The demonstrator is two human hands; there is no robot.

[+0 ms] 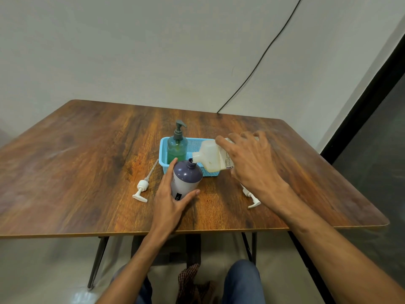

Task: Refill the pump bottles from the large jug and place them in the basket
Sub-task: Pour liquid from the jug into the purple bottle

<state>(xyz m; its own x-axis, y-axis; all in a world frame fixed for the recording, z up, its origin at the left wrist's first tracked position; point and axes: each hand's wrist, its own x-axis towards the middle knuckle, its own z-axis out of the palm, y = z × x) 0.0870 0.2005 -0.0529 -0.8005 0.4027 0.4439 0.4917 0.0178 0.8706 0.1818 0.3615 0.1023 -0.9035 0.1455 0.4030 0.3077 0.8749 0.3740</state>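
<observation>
My left hand (pixel 169 199) grips a purple-grey bottle (pixel 186 178) with its pump off, standing on the table in front of the basket. My right hand (pixel 249 161) holds the translucent white jug (pixel 210 155) tipped on its side, its spout touching the bottle's open neck. Behind them sits the light blue basket (pixel 195 144), with a green pump bottle (pixel 178 145) upright in its left end. One white pump head (pixel 142 187) lies on the table left of the bottle. Another white pump head (pixel 252 197) lies to the right, partly hidden under my right wrist.
The wooden table (pixel 87 161) ends close to my body at the front and near the right wall. A black cable (pixel 263 53) runs down the wall behind it. My knees and the table legs show below the front edge.
</observation>
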